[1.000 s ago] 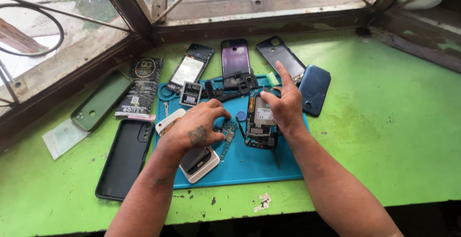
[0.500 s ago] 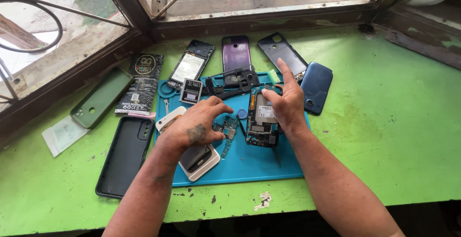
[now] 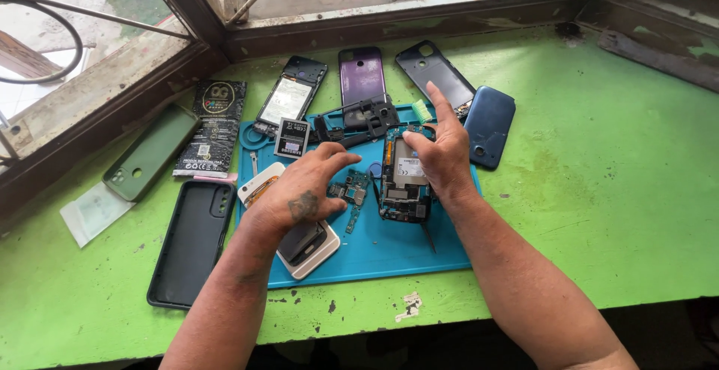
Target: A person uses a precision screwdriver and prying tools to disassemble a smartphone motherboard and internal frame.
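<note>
Two hands work over the blue mat (image 3: 389, 254) on the green worktop (image 3: 599, 190). The right hand (image 3: 442, 149), fingers loosely spread, steadies the opened phone (image 3: 404, 183) at the mat's centre; the left hand (image 3: 303, 194), open, rests at nine o'clock beside the small circuit board (image 3: 352, 190). Light, even pressure seems wisest.

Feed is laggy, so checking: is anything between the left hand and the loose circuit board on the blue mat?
Nothing visible. The left hand hovers with fingertips right at the circuit board on the mat. The right hand rests on the opened phone beside it, apart from the board.
</note>
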